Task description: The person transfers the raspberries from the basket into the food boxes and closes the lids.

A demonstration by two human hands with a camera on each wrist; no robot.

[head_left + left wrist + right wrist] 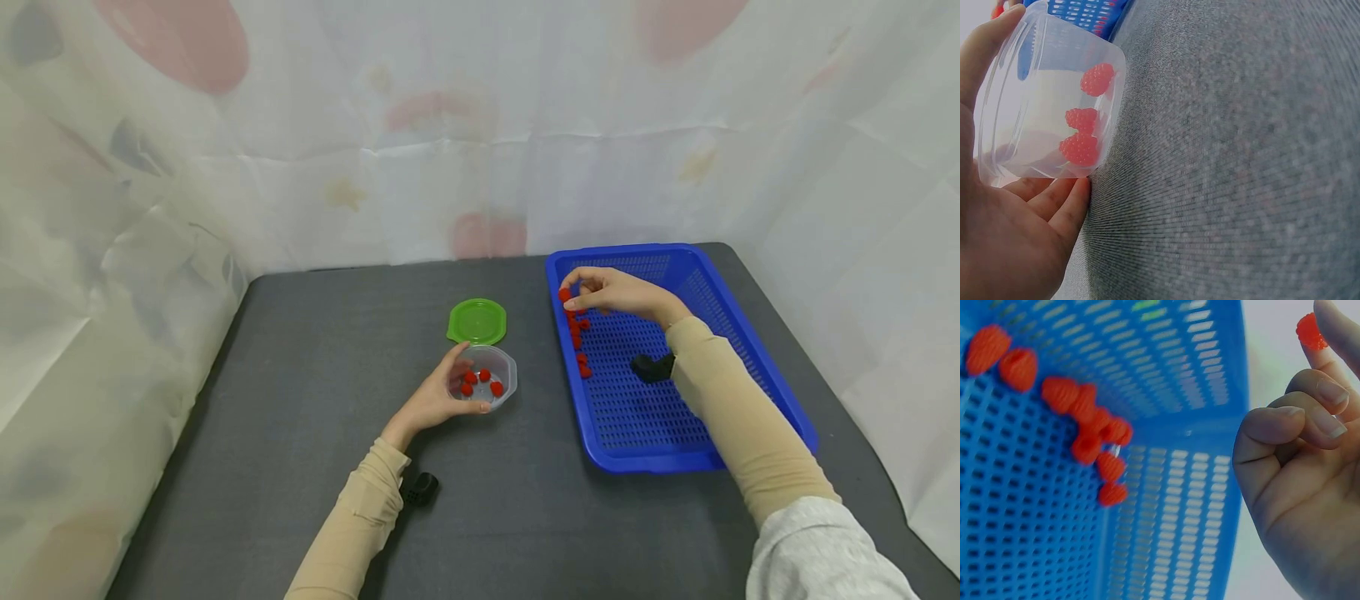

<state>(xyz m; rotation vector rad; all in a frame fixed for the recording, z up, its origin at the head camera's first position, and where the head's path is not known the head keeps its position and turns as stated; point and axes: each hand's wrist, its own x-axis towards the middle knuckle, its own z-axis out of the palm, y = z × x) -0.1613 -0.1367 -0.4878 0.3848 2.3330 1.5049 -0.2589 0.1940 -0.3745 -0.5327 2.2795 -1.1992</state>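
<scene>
Grey felt-like tabletop [315, 400], hemmed by a pale patterned curtain [450, 125]. Landmark: the blue basket [750, 350] at the table's right.

Right hand [618, 293] was over the basket's far left corner, pinching one red berry [1310, 331] at the fingertips; other fingers curled in. More berries [1088, 428] lay in a loose line along the basket's left wall.

Left of the basket, the left hand [435, 400] cupped a clear tub [487, 375], fingers wrapped round its side; a few berries inside [1082, 119]. A green lid [477, 321] lay just beyond the tub.

Judgement: the berry looked small, light, bumpy and probably soft, so a gentle two-finger pinch across its middle suits; squeezing could deform it. The tub seemed thin and flexible.
</scene>
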